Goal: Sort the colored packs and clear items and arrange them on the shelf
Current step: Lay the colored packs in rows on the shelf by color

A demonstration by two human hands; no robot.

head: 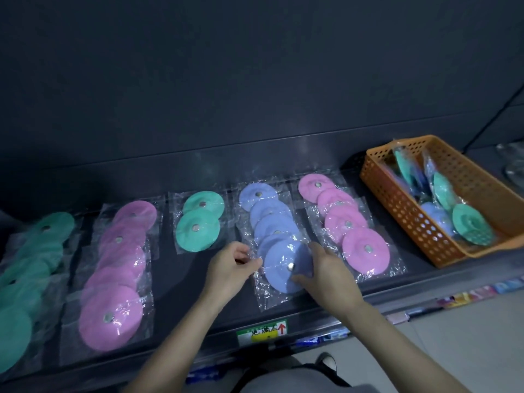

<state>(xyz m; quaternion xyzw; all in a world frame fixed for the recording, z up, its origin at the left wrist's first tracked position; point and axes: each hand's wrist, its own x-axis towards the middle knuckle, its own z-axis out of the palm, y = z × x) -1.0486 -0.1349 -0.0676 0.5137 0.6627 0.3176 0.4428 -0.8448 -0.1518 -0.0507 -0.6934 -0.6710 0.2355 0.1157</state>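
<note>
At 6 o'clock, nearest the camera, a green-and-white paper label with a red arrow (262,331) is sitting on the front lip of the dark shelf (175,282). Just above it, both bare hands are working on one blue pack (283,268), a round blue disc with a small metal centre stud, sealed in a clear plastic sleeve. It is lying flat on the shelf as the front piece of its column.

The left hand (231,269) is closing its grip on the sleeve's 9 o'clock edge, thumb and fingers pinching the clear film. The right hand (329,275) is holding the 3 o'clock side of the blue pack, with the thumb lying on the disc and the fingers curling round the edge.

A column of overlapping blue discs in sleeves (269,219) is running from this pack toward 12 o'clock. At 3 o'clock of it a column of pink discs in sleeves (346,222) is lying; at 9 o'clock two green discs in sleeves (198,225) are lying, then a longer pink column (119,268), then a green column (25,279) at the far 9 o'clock edge.

At 2 o'clock an orange perforated plastic basket (411,219) is standing on the shelf, holding loose green and blue packs (470,224).
</note>
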